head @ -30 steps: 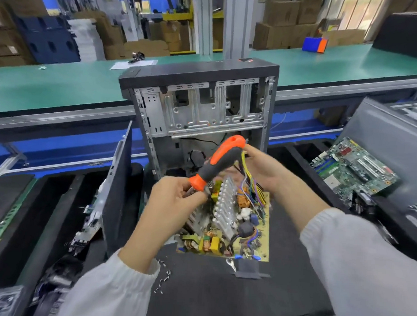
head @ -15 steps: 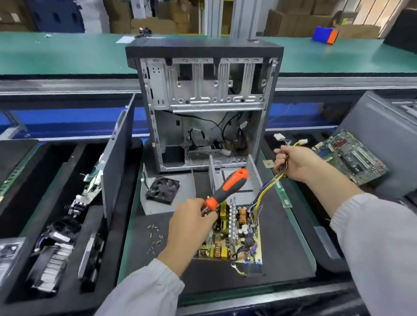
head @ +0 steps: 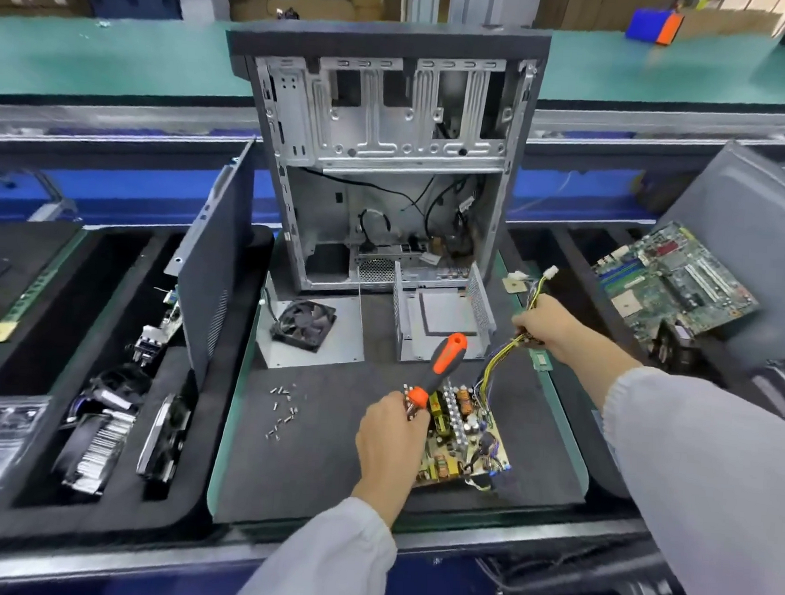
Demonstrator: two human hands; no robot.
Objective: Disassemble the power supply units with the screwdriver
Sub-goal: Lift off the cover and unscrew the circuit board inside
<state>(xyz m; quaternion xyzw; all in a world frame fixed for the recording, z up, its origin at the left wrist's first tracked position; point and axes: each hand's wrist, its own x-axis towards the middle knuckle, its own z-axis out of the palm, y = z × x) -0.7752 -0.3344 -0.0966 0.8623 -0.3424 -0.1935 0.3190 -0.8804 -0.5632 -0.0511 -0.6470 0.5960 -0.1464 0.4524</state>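
Note:
My left hand [head: 391, 440] grips the orange-and-black screwdriver [head: 441, 369] near its collar, handle pointing up and away, and sits against the left edge of the bare power supply circuit board [head: 465, 435] on the black mat. My right hand [head: 550, 325] grips the board's yellow and black cable bundle [head: 497, 359], pulled out to the right, with white connectors [head: 549, 273] sticking out past the fist. The empty metal power supply shell [head: 440, 318] stands open behind the board. A black fan on a metal cover plate [head: 304, 324] lies to the left.
An open computer case [head: 385, 159] stands upright at the back of the mat. Several loose screws [head: 282, 410] lie left of my left hand. A side panel [head: 214, 258] leans at the left beside trays of parts. A green motherboard [head: 672, 282] rests at the right.
The board went from being held up between both hands down onto the mat. My right hand moved right, drawing the cable bundle out. My left hand stays on the screwdriver.

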